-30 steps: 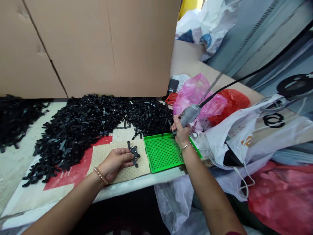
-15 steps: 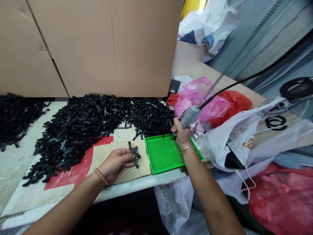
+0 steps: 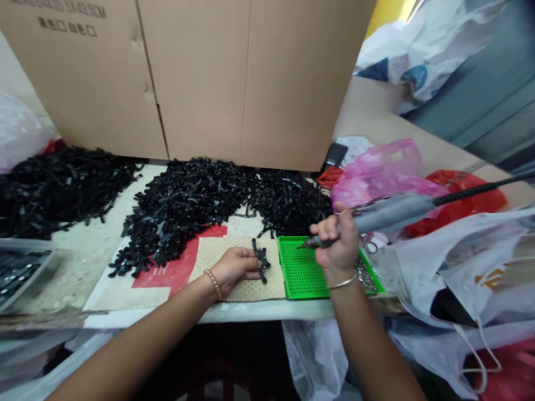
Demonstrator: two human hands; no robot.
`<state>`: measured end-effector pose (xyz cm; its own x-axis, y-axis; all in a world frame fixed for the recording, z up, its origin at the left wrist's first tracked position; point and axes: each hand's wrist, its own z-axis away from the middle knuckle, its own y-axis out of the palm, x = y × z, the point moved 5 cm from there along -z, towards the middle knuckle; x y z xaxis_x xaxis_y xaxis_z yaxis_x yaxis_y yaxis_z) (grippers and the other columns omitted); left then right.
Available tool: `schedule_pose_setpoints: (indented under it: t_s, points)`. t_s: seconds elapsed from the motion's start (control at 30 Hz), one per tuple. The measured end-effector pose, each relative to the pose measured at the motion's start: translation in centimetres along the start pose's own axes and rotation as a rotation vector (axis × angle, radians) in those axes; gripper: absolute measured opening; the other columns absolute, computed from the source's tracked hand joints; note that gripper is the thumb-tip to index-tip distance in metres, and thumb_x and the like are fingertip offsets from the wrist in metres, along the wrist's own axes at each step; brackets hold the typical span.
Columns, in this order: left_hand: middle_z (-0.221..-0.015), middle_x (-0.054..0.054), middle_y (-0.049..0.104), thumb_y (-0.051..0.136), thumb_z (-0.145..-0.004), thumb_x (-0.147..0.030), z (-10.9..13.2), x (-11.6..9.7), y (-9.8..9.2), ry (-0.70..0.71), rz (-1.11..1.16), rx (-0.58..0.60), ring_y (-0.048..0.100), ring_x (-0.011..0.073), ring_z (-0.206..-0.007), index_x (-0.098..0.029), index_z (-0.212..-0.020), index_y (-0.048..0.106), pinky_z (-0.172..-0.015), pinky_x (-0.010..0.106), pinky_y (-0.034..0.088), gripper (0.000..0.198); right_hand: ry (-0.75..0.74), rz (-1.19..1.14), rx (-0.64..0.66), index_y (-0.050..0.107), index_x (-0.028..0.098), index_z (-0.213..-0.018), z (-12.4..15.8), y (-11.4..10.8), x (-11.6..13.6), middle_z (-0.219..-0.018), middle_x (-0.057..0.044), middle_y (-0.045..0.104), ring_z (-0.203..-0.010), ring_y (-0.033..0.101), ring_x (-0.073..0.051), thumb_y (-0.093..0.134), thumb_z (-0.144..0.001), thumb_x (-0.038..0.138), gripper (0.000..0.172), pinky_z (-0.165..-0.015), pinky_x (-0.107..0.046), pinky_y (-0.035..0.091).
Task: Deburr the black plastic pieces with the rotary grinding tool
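Observation:
My left hand [image 3: 239, 267] pinches a small black jointed plastic part [image 3: 262, 260] over a tan textured mat [image 3: 234, 292]. Gripped in my right hand [image 3: 340, 242] is a grey electric screwdriver [image 3: 388, 213], tilted so its tip points left over a green perforated tray [image 3: 301, 289]. Small metal screws [image 3: 364, 277] lie at the tray's right end, partly hidden behind my right wrist. Behind the mat spreads a large heap of black plastic parts [image 3: 192, 195], with another heap [image 3: 292, 203] joining it on the right.
A cardboard box [image 3: 200, 83] stands behind the heaps. More black parts [image 3: 58, 186] lie at far left, near a clear bin [image 3: 42, 273]. On the right are a pink plastic bag [image 3: 376, 172], a red bag [image 3: 455, 184] and white bags [image 3: 422, 262].
My right hand has swung the screwdriver from steeply upright to nearly level, its tip now left over the tray. My left hand still holds the black part. The view has shifted left.

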<state>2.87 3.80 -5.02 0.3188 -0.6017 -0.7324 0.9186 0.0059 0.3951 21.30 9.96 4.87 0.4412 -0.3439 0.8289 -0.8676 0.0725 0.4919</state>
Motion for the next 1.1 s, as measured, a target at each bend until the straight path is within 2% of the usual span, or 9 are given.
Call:
schedule_pose_setpoints:
  t_s: [0.1,0.23,0.63,1.1]
  points:
    - [-0.076,0.006,0.067,0.075,-0.06,-0.008,-0.1,0.1,-0.1,0.017,0.015,0.008,0.063,0.0129,-0.068,-0.009,-0.068,0.067,-0.065,0.023,0.055,0.012,0.109,-0.034,0.123,0.056,0.022,-0.088,2.7,3.7,-2.1,-0.043,0.012,0.032,-0.037,0.03,-0.006,0.075,-0.071,0.049,0.037,-0.046,-0.02,0.039]
    - [-0.074,0.004,0.065,0.078,-0.058,-0.011,-0.3,0.2,-0.1,0.033,0.019,0.044,0.06,0.0115,-0.066,-0.009,-0.071,0.067,-0.065,0.024,0.054,0.017,0.149,-0.059,0.163,0.057,0.021,-0.086,3.9,5.6,-4.5,-0.043,0.012,0.034,-0.037,0.031,-0.006,0.074,-0.073,0.046,0.033,-0.046,-0.019,0.039]
    - [-0.076,0.005,0.065,0.079,-0.056,-0.017,-0.7,0.5,-0.4,0.052,0.024,0.095,0.061,0.0121,-0.067,-0.009,-0.073,0.067,-0.065,0.025,0.054,0.022,0.151,0.003,0.136,0.056,0.02,-0.086,4.3,6.0,-5.0,-0.043,0.011,0.034,-0.037,0.033,-0.007,0.075,-0.072,0.048,0.036,-0.046,-0.02,0.04]
    - [-0.077,0.005,0.065,0.075,-0.059,-0.014,-0.7,0.5,-0.5,0.052,0.015,0.078,0.061,0.0123,-0.068,-0.009,-0.073,0.067,-0.066,0.025,0.054,0.017,0.128,0.003,0.136,0.058,0.019,-0.086,4.3,5.8,-5.4,-0.044,0.011,0.035,-0.038,0.033,-0.006,0.074,-0.075,0.043,0.032,-0.046,-0.02,0.04]
